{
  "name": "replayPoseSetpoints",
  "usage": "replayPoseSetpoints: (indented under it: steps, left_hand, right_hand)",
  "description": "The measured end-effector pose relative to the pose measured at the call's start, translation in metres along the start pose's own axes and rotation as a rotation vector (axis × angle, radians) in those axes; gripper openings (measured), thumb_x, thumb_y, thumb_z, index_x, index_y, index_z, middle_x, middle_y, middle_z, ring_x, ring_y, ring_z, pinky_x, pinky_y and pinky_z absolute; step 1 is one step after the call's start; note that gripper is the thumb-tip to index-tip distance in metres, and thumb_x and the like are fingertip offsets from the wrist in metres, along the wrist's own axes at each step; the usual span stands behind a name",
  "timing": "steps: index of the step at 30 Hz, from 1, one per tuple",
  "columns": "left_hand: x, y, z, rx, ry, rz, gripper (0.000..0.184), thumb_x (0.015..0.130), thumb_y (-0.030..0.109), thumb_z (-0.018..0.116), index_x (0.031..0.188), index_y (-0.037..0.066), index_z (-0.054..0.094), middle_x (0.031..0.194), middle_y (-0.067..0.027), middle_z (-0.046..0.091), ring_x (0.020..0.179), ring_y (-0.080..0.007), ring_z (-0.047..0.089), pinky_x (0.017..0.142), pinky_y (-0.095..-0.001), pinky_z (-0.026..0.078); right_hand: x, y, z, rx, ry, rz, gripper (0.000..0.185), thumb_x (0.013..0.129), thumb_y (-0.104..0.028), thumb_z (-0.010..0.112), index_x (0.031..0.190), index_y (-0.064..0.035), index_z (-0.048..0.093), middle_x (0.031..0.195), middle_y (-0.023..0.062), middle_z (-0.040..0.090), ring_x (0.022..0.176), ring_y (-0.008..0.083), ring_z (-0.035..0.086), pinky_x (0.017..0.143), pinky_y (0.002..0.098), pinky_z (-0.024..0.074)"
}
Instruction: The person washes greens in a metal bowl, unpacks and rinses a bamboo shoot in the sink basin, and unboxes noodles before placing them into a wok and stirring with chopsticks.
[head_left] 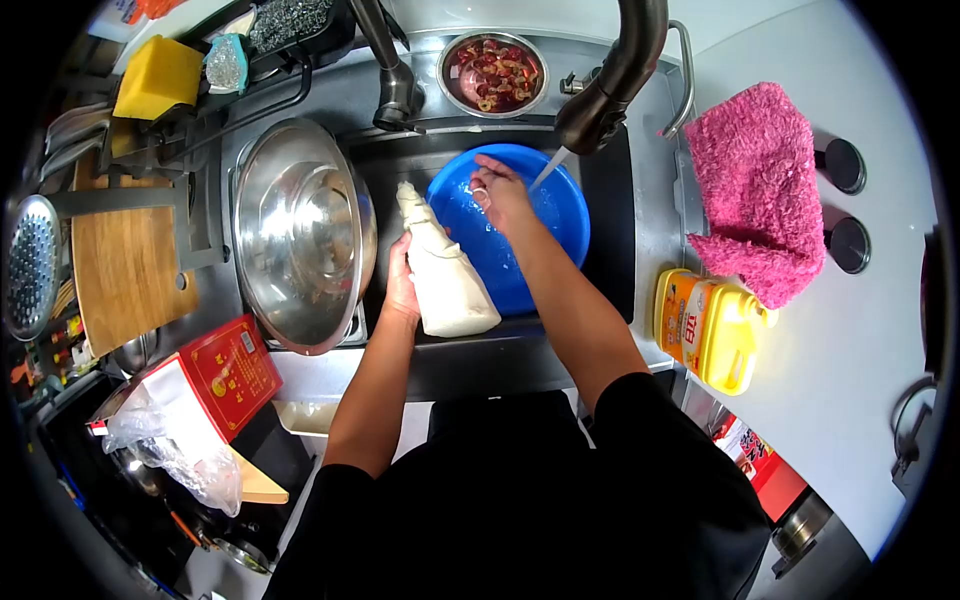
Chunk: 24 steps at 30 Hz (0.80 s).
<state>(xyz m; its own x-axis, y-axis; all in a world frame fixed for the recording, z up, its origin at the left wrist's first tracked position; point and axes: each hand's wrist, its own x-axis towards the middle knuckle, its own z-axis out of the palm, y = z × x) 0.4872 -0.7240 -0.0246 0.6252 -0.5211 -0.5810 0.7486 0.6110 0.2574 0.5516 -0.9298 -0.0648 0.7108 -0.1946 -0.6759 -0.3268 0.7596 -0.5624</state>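
Observation:
A pale peeled bamboo shoot (452,290), wide at the base and layered at its narrow tip, lies tilted over the left rim of a blue basin (515,270). My left hand (402,285) grips its left side, with most of the fingers hidden behind it. Over the basin, my right hand (502,195) has its fingers apart and partly curled, and nothing shows in them. Beside that hand, a thin stream of water runs from the dark faucet (600,110) into the basin. Some water shows in the basin, which stands in the sink (608,290).
Left of the sink a large steel bowl (295,230) stands tilted. Behind is a small steel bowl (455,75) with cut red pieces. On the right are a pink cloth (755,180) and a yellow tub (710,325). A red box (235,375) stands at lower left.

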Motion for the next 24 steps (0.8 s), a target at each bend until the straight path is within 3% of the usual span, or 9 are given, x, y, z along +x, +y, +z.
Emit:
replayPoseSetpoints:
  steps: [2,6,9,10,16,21,24]
  left_hand:
    - [0.001,0.001,-0.004,-0.005,0.001,-0.022,0.060,0.091,0.052,0.057,0.123,0.002,0.061,0.110,-0.0127,0.069,0.098,-0.0290,0.067,0.092,-0.0440,0.054]
    - [-0.002,0.002,0.000,0.020,0.046,-0.008,0.061,0.089,0.053,0.059,0.122,0.002,0.062,0.109,-0.0127,0.069,0.097,-0.0290,0.067,0.092,-0.0435,0.053]
    - [-0.002,0.002,0.000,0.019,0.041,0.016,0.063,0.088,0.055,0.060,0.122,0.002,0.063,0.108,-0.0131,0.070,0.097,-0.0293,0.067,0.092,-0.0434,0.053]
    - [-0.002,0.002,-0.001,0.029,0.060,0.012,0.065,0.088,0.056,0.059,0.122,0.002,0.063,0.107,-0.0134,0.070,0.097,-0.0295,0.067,0.092,-0.0433,0.053]
    - [-0.005,0.003,0.007,-0.018,0.023,-0.027,0.065,0.088,0.055,0.058,0.124,0.002,0.061,0.107,-0.0148,0.069,0.095,-0.0315,0.067,0.090,-0.0468,0.054]
    - [-0.001,0.004,0.006,-0.043,-0.076,-0.099,0.071,0.086,0.059,0.055,0.126,0.000,0.059,0.105,-0.0178,0.068,0.093,-0.0352,0.067,0.089,-0.0495,0.054]
    - [0.001,0.002,0.006,-0.105,-0.169,-0.148,0.074,0.088,0.061,0.051,0.127,-0.001,0.058,0.105,-0.0192,0.068,0.097,-0.0367,0.065,0.092,-0.0505,0.052]
  right_hand:
    - [0.002,-0.008,0.014,0.049,0.014,-0.035,0.009,0.099,-0.012,0.061,0.104,-0.0048,0.059,0.079,0.0065,0.057,0.062,0.0155,0.054,0.051,0.0275,0.0423]
    - [0.027,-0.015,0.049,0.106,0.150,0.019,0.020,0.102,-0.022,0.060,0.092,-0.0050,0.055,0.074,0.0053,0.056,0.054,0.0145,0.049,0.043,0.0267,0.0351]
    - [0.048,-0.013,0.061,0.051,0.163,-0.047,0.027,0.102,-0.026,0.059,0.086,-0.0063,0.051,0.070,0.0044,0.055,0.050,0.0138,0.047,0.039,0.0267,0.0315]
    - [0.050,-0.012,0.060,0.067,0.189,-0.054,0.022,0.101,-0.022,0.060,0.087,-0.0066,0.053,0.068,0.0041,0.053,0.049,0.0137,0.047,0.039,0.0262,0.0323]
    - [-0.002,-0.023,-0.001,0.031,0.094,-0.125,0.006,0.090,-0.012,0.059,0.086,-0.0086,0.055,0.068,0.0046,0.053,0.049,0.0148,0.048,0.039,0.0262,0.0345]
    - [-0.050,-0.044,-0.074,0.171,-0.143,-0.073,0.014,0.085,-0.015,0.054,0.072,-0.0118,0.048,0.067,0.0056,0.051,0.051,0.0147,0.046,0.041,0.0247,0.0333]
    - [-0.039,-0.050,-0.071,0.194,-0.104,-0.096,0.016,0.084,-0.014,0.055,0.071,-0.0114,0.047,0.066,0.0057,0.049,0.052,0.0133,0.043,0.042,0.0250,0.0313]
